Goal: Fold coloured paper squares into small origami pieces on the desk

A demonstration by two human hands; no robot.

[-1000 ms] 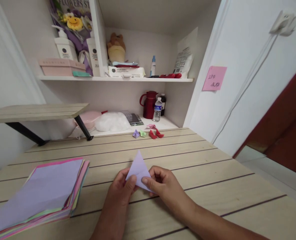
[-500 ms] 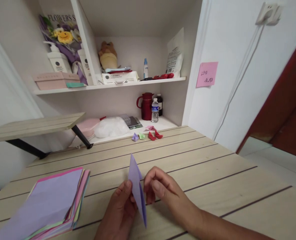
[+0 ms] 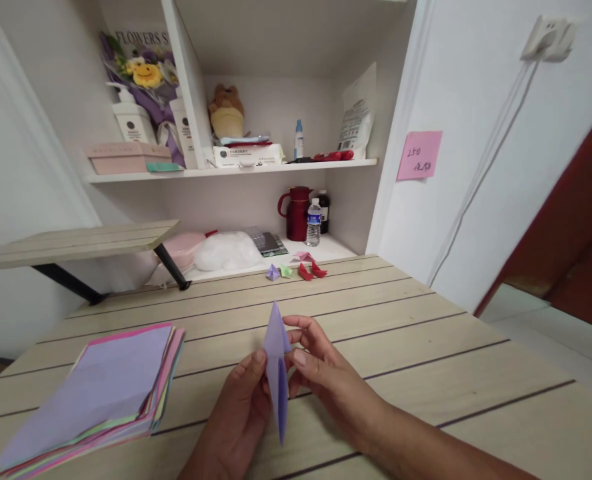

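Note:
A folded sheet of purple paper (image 3: 276,357) stands nearly on edge above the table, its pointed tip facing away from me and a flap on its right side. My left hand (image 3: 243,400) pinches its left side, thumb on the near face and fingers behind. At the right side, my right hand (image 3: 321,373) has its curled fingers and thumb at the flap; the exact contact is partly hidden. To the left lies a stack of coloured paper (image 3: 101,380) with a purple sheet on top.
Small folded paper pieces, a purple one (image 3: 273,272), a green one (image 3: 286,272), red ones (image 3: 312,270) and a pink one (image 3: 305,257), sit at the table's far edge. Behind stand a red jug (image 3: 297,213) and water bottle (image 3: 314,223). A raised wooden shelf (image 3: 76,240) is at left.
My right hand has come in from beside the purple paper to its right flap, its fingers reaching further forward. The paper has turned slightly more upright in my left hand. The view has shifted slightly.

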